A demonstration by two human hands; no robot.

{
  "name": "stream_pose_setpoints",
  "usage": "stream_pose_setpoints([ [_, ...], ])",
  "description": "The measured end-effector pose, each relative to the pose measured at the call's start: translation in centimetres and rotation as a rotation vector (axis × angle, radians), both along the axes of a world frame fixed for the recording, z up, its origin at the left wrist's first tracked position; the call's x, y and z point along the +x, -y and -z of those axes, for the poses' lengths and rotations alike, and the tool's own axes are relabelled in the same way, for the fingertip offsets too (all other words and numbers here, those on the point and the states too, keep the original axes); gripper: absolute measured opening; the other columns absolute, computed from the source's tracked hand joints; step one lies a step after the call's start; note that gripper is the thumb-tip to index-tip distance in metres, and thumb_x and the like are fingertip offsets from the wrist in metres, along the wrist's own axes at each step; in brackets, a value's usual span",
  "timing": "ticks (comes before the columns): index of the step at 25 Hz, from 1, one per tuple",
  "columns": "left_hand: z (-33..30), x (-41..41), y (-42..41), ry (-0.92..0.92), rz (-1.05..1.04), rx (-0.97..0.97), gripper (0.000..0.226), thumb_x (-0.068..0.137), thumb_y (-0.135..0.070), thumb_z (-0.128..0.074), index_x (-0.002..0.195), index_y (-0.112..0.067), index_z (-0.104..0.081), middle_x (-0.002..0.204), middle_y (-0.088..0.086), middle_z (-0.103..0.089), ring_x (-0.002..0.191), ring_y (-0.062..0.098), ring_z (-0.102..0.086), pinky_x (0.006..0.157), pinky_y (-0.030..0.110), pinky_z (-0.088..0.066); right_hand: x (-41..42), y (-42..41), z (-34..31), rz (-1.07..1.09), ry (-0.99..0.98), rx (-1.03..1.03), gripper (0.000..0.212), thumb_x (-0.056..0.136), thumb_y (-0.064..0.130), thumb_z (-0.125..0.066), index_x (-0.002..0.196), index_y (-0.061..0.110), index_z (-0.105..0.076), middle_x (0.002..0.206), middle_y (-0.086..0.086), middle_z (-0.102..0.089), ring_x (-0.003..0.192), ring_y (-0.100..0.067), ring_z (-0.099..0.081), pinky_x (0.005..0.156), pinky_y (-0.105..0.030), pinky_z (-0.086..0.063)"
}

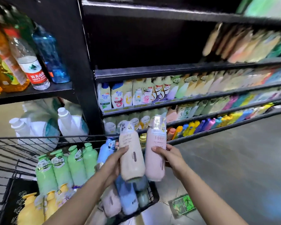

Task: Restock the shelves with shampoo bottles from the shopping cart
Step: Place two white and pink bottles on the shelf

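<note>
Tall black metal shelving [81, 65] fills the aisle, its tiers packed with colourful bottles. At left, a black shelf board [39, 93] carries clear plastic water bottles [31, 65]. The grey polished floor [234, 159] bears a green exit-sign sticker [182, 206].

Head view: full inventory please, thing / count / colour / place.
beige bottle: 1, beige, held above the cart, left grip
pink bottle: 1, pink, beside the beige one, right grip
green bottles: about 4, green, upright in the cart
yellow bottles: a few, yellow, cart near corner
blue bottles: several, blue, lying in the cart under the hands
cart: 1, black wire, lower left
shelves: black; lower rows full of mixed-colour bottles, one row mostly bare at left
drink bottles: several, clear, blue, orange, upper-left shelf
white jugs: 2 visible, white, behind the cart
left hand: grips beige bottle
right hand: grips pink bottle
</note>
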State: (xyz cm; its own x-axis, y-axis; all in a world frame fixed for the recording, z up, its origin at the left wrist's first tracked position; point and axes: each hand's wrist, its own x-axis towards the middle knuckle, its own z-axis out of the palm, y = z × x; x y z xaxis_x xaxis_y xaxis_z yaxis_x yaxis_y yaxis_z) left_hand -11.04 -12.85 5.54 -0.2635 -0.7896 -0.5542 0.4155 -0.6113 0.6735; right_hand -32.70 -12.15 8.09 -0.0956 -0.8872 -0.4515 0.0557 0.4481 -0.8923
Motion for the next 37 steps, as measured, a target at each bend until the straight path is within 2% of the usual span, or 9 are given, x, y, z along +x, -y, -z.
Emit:
stream_pose_setpoints([
  [3, -1.2, -6.4, 1.1, 0.005, 0.073, -0.05, 0.031, 0.084, -0.026, -0.062, 0.108, -0.006, -0.065, 0.1, 0.016, -0.073, 0.08, 0.024, -0.071, 0.072, 0.034, -0.059, -5.9, 0.9, -1.7, 0.023, -0.001, -0.056, 0.04, 0.06, 0.023, -0.081, 0.097, 0.012, -0.071, 0.088, -0.006, -0.075, 0.067, -0.014, -0.068, 0.055, -0.023, -0.051],
  [6, -2.3, -12.2, 2.3, 0.092, 0.093, -0.149, 0.041, 0.075, -0.02, -0.071, 0.11, -0.001, -0.064, 0.096, 0.014, -0.073, 0.075, 0.02, -0.071, 0.059, 0.027, -0.056, -12.3, 1.6, -3.0, 0.022, -0.021, -0.087, 0.044, 0.055, 0.025, -0.077, 0.097, 0.011, -0.072, 0.085, -0.004, -0.075, 0.063, -0.011, -0.068, 0.052, -0.02, -0.05],
  [9, -3.9, -18.6, 3.5, 0.204, 0.098, -0.266, 0.059, 0.052, -0.034, -0.079, 0.103, -0.01, -0.065, 0.08, 0.002, -0.073, 0.062, 0.01, -0.067, 0.047, 0.019, -0.047, -19.6, 2.5, -4.4, 0.011, -0.068, -0.137, 0.042, 0.056, 0.025, -0.077, 0.094, 0.01, -0.071, 0.077, 0.001, -0.074, 0.06, -0.008, -0.068, 0.051, -0.019, -0.05],
  [14, -6.2, -25.0, 6.1, 0.278, 0.034, -0.354, 0.076, 0.039, -0.041, -0.079, 0.108, -0.015, -0.066, 0.093, 0.002, -0.075, 0.076, 0.013, -0.069, 0.06, 0.024, -0.049, -28.0, 5.1, -5.6, 0.007, -0.107, -0.183, 0.027, 0.069, 0.015, -0.082, 0.094, 0.01, -0.072, 0.077, 0.002, -0.075, 0.065, -0.01, -0.069, 0.058, -0.022, -0.052],
  [18, -8.0, -27.5, 9.0, 0.297, -0.024, -0.41, 0.076, 0.039, -0.035, -0.082, 0.109, -0.013, -0.063, 0.095, 0.003, -0.075, 0.082, 0.016, -0.071, 0.066, 0.026, -0.052, -30.5, 8.1, -6.0, 0.013, -0.092, -0.193, 0.039, 0.057, 0.023, -0.08, 0.093, 0.011, -0.072, 0.08, 0.0, -0.076, 0.068, -0.011, -0.07, 0.057, -0.021, -0.051],
  [22, -9.3, -29.4, 13.4, 0.314, -0.025, -0.45, 0.067, 0.046, -0.026, -0.081, 0.109, -0.015, -0.063, 0.089, -0.003, -0.076, 0.071, 0.007, -0.071, 0.051, 0.016, -0.05, -32.2, 12.7, -6.2, 0.01, -0.086, -0.197, 0.044, 0.054, 0.027, -0.079, 0.095, 0.012, -0.072, 0.088, -0.003, -0.076, 0.077, -0.017, -0.072, 0.063, -0.025, -0.054],
  [26, -10.3, -32.0, 20.1, 0.334, -0.041, -0.49, 0.076, 0.039, -0.032, -0.082, 0.11, -0.014, -0.062, 0.093, -0.002, -0.075, 0.076, 0.008, -0.072, 0.054, 0.016, -0.051, -34.7, 19.6, -7.0, 0.023, -0.076, -0.235, 0.045, 0.055, 0.026, -0.08, 0.097, 0.011, -0.071, 0.09, -0.006, -0.076, 0.077, -0.017, -0.071, 0.067, -0.028, -0.055],
  [33, -12.7, -36.3, 34.3, 0.351, -0.062, -0.539, 0.057, 0.055, -0.022, -0.085, 0.106, -0.014, -0.063, 0.1, 0.004, -0.074, 0.087, 0.018, -0.071, 0.063, 0.026, -0.055, -39.4, 32.3, -9.9, 0.103, -0.117, -0.312, 0.026, 0.073, 0.014, -0.08, 0.096, 0.01, -0.071, 0.091, -0.006, -0.075, 0.074, -0.016, -0.068, 0.058, -0.021, -0.051],
  [37, -14.6, -39.6, 40.1, 0.36, -0.072, -0.567, 0.049, 0.064, -0.015, -0.083, 0.108, -0.008, -0.062, 0.102, 0.008, -0.073, 0.084, 0.018, -0.071, 0.062, 0.024, -0.054, -41.8, 38.0, -11.5, 0.117, -0.141, -0.341, 0.037, 0.068, 0.025, -0.081, 0.099, 0.01, -0.069, 0.085, -0.003, -0.073, 0.064, -0.012, -0.066, 0.049, -0.018, -0.047],
])
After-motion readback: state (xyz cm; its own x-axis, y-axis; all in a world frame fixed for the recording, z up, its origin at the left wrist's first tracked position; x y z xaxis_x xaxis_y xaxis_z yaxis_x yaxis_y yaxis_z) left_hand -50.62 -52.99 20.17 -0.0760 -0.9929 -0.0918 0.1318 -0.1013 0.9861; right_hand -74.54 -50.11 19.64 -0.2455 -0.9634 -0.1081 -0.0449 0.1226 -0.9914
